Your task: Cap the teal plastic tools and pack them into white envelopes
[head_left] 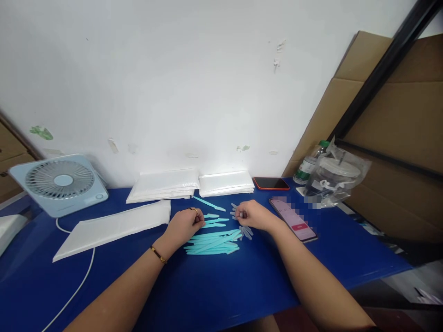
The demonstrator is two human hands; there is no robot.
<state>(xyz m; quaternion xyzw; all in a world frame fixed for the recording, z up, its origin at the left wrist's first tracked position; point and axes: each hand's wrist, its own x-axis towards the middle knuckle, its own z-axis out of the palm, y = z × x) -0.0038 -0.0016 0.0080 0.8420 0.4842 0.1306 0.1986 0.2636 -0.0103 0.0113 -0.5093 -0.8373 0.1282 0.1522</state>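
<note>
My left hand (185,228) is closed, its thumb and fingers pinched at the left end of a teal eyebrow razor (218,225). Other teal razors lie just beyond and below the fingertips, with a larger pile of razors (212,242) nearer me. One single razor (209,203) rests apart, farther back. To the right, my right hand (256,216) is closed in a pinch over small clear plastic caps (246,232). A pale piece that looks like one of these caps shows at its fingertips, partly hidden by the fingers.
Stacks of white packs (164,182) stand against the wall, and one long white pack (114,228) lies left. A light blue fan (62,182) sits at far left. Right are a phone (294,219), a red-edged phone (272,183), a bottle (308,166) and a bagged cup (334,180).
</note>
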